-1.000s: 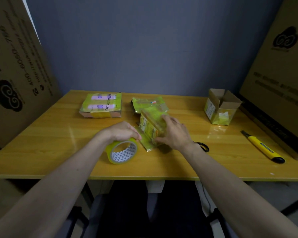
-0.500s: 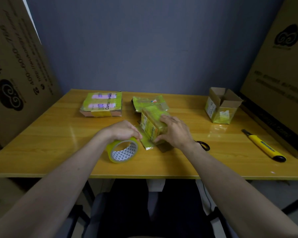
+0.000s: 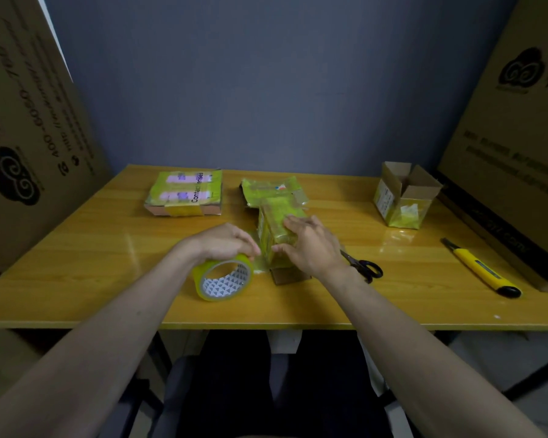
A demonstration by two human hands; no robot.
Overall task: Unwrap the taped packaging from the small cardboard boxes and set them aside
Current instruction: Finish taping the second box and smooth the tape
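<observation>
A small cardboard box wrapped in yellow-green tape [image 3: 274, 227] stands at the middle of the wooden table [image 3: 76, 273]. My right hand [image 3: 310, 245] grips it from the right and top. My left hand [image 3: 225, 243] rests on top of a yellow tape roll [image 3: 223, 278] standing on its edge just left of the box. A strip of tape runs from the roll to the box's foot. Behind the box lies a flat taped packet [image 3: 272, 189]. A flat taped box [image 3: 185, 194] sits at the back left. An opened small cardboard box [image 3: 404, 196] stands at the back right.
Black-handled scissors [image 3: 364, 267] lie just right of my right wrist. A yellow utility knife [image 3: 481, 268] lies near the right edge. Large cardboard boxes lean at the left [image 3: 23, 137] and the right [image 3: 516, 128]. A blue wall is behind.
Almost nothing has moved. My right hand shifted slightly on the wrapped box; my left hand stays on the tape roll.
</observation>
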